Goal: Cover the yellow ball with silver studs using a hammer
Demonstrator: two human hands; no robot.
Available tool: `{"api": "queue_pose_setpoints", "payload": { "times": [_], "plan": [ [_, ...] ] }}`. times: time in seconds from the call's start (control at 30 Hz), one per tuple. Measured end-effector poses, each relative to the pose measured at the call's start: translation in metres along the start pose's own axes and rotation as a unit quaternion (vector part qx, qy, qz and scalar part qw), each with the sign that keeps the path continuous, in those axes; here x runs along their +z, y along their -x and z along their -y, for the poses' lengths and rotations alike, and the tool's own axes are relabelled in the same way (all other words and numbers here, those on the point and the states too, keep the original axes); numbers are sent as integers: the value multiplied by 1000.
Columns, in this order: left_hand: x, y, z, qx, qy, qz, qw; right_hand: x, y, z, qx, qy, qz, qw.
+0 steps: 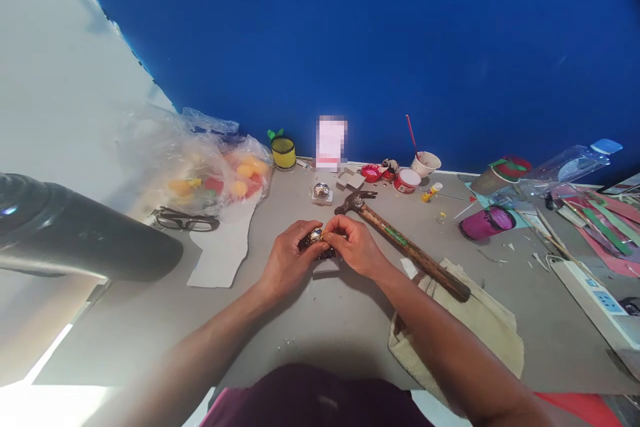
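My left hand (287, 259) grips a small shiny silver rounded piece (315, 235) between thumb and fingers. Thumb and forefinger of my right hand (357, 250) pinch together at its right edge; what they hold there is mostly hidden. Beneath both hands lies a small pale box (326, 268), partly covered by them. A second silver dome-like piece (321, 190) rests on a small block just beyond. To the right, a claw hammer (400, 240) with a worn wooden handle lies with its handle end on a beige cloth (480, 327).
Plastic bags of colourful items (225, 170), eyeglasses (185, 219) and a grey pipe (90, 230) occupy the left. Along the blue wall stand a yellow cup (283, 153), a paint jar (407, 180) and a white cup (426, 164). Rightward are a purple cup (485, 223), plastic bottle (565, 173) and power strip (590, 293).
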State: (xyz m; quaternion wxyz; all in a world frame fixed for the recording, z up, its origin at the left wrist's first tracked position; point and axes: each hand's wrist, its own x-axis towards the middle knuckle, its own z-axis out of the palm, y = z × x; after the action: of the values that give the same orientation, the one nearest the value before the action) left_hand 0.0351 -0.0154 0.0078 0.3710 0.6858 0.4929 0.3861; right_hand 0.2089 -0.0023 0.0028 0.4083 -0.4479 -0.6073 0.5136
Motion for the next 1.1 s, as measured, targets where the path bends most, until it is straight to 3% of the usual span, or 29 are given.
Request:
{"api": "queue_pose_setpoints", "payload": {
  "times": [0.17, 0.47, 0.87, 0.97, 1.1],
  "plan": [
    [2, -1, 2, -11, 14, 1, 1000, 1, 0, -1, -25, 25, -13, 999],
    [7, -1, 6, 2, 16, -18, 1000, 6, -3, -11, 18, -22, -19, 999],
    [8, -1, 8, -11, 17, 7, 1000, -2, 0, 7, -44, 163, -9, 986],
    [7, 0, 6, -14, 21, 6, 1000, -1, -1, 7, -27, 112, 0, 993],
    [8, 1, 3, -13, 8, -5, 1000, -1, -2, 2, 61, -14, 33, 997]
  ]
}}
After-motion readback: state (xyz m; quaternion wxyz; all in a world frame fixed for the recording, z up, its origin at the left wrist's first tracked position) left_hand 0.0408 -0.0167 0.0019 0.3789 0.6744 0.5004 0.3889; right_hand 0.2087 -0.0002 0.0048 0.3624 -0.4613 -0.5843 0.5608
